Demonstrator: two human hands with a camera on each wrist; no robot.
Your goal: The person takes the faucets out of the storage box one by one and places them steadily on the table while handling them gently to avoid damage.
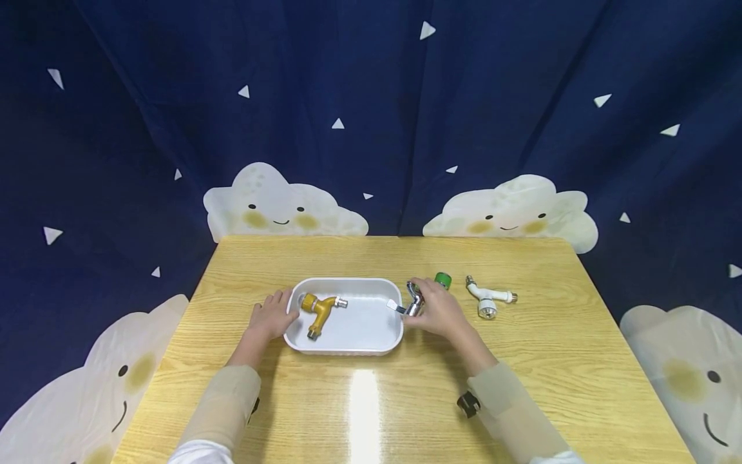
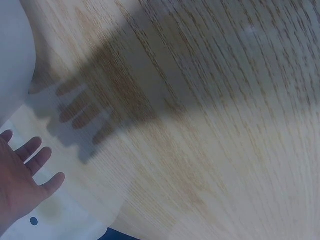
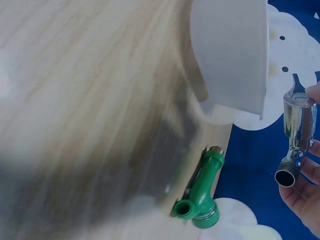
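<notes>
Right hand (image 1: 442,310) has its fingers clamped on the chrome tap (image 3: 296,116), held at the tray (image 1: 366,323)'s right end; probably gripped by the body so the lever sticks out free; left hand (image 1: 270,317) is at the other end, fingers apart, maybe for steadying, can't tell if it touches; yellow tap (image 1: 322,310) lies inside; green tap (image 3: 204,187) and white tap (image 1: 485,295) lie on the tabletop (image 1: 580,361), rightward

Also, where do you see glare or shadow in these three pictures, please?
Head view: a bright glare strip on the table, in front of the white tray; left wrist view: a broad shadow with finger shapes on the table beside the left hand; right wrist view: soft-edged shadows near the green tap, bright reflections on the chrome tap.
</notes>
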